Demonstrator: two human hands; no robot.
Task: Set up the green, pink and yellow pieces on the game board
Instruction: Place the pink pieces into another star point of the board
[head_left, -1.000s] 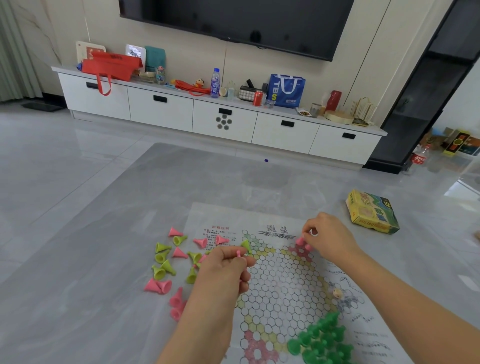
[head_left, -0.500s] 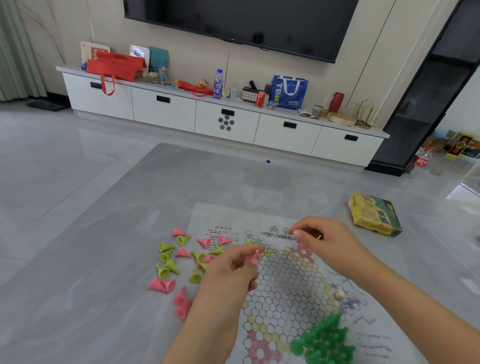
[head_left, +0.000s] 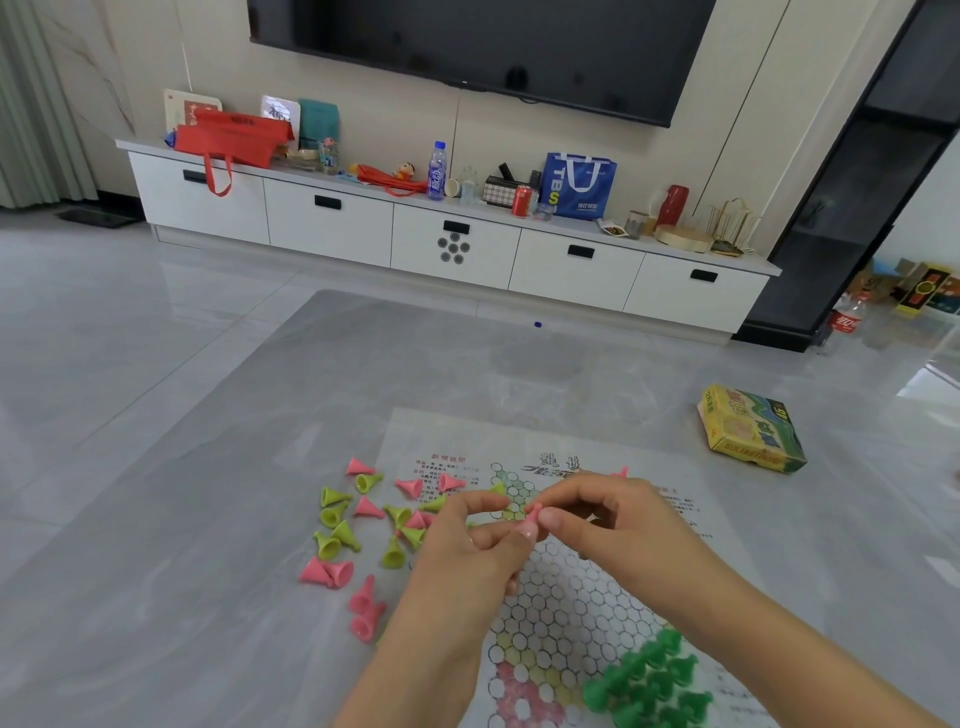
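The paper game board lies on the grey table in front of me. My left hand and my right hand meet above the board's upper part. A small pink piece sits between their fingertips, and both hands pinch it. Several green pieces stand grouped on the board's near right corner. Loose pink pieces and yellow pieces lie scattered left of the board. One more pink piece shows just beyond my right hand, at the board's far point.
The yellow-green game box lies on the table to the far right of the board. A long white TV cabinet with bags, bottles and cans stands along the wall. A bottle stands on the floor at right.
My right hand left the board's far point and came toward my left hand. The left hand carried its pink piece right, and both hands now meet on it.
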